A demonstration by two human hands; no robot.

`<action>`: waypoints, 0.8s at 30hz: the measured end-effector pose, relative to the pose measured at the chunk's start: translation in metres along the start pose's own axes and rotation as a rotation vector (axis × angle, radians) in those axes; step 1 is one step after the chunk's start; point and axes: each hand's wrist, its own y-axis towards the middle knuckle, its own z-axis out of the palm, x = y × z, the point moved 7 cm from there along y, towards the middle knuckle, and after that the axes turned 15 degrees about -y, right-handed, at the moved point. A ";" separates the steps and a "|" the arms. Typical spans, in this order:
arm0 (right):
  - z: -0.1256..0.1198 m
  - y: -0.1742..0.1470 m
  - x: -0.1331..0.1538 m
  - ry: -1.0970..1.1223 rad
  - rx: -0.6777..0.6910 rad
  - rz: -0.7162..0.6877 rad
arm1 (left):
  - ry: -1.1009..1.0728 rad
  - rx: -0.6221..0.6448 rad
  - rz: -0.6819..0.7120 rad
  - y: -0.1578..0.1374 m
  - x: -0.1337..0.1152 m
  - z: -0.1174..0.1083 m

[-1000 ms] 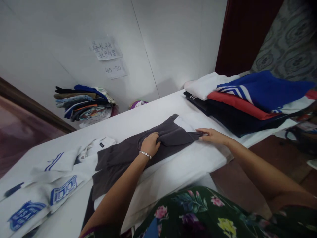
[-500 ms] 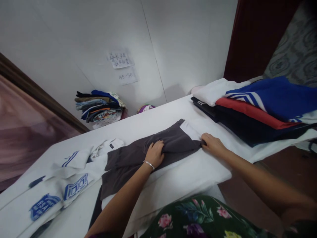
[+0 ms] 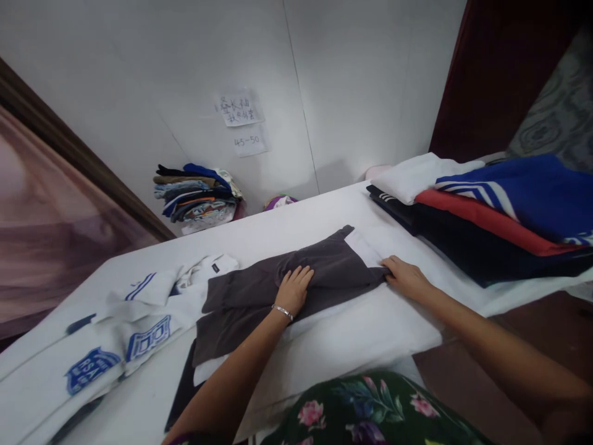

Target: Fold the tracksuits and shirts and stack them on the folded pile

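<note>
A dark grey garment (image 3: 328, 267), partly folded and wrinkled, lies across a white garment (image 3: 370, 324) in front of me. My left hand (image 3: 295, 290), wearing a bracelet, rests flat on the middle of the grey cloth with its fingers extended. At the right end, my right hand (image 3: 404, 276) pinches a narrow dark corner of the same garment. White fabric shows at the upper right of the grey cloth, beside that hand. Whether the grey piece is a top or trousers cannot be made out.
White shirts with blue crests (image 3: 92, 371) lie on the left of the white table (image 3: 306, 216). A pile of blue, red, black and white clothes (image 3: 486, 222) fills the right. Behind the table edge stands a folded stack (image 3: 199, 194); paper notes (image 3: 241, 108) hang on the wall.
The camera view has shifted slightly, so everything sits a little further right. Both hands keep nearly the same places on the grey garment, the left flat and the right pinching its corner.
</note>
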 end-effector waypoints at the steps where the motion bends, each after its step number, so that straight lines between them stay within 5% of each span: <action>1: -0.002 -0.001 0.000 0.018 -0.013 -0.019 | -0.008 0.002 0.002 -0.001 0.000 0.000; 10: -0.043 0.008 0.062 0.151 -0.109 -0.330 | 0.025 -0.131 0.097 -0.001 -0.023 -0.033; 14: -0.030 0.024 0.086 0.094 -0.097 -0.395 | 0.032 -0.152 0.026 -0.006 -0.007 -0.035; 19: 0.001 0.034 0.086 0.124 -0.005 -0.402 | -0.109 -0.296 -0.237 -0.021 0.040 -0.051; 24: -0.007 0.042 0.074 0.294 -0.026 -0.328 | -0.629 -0.537 -0.662 -0.030 0.080 -0.047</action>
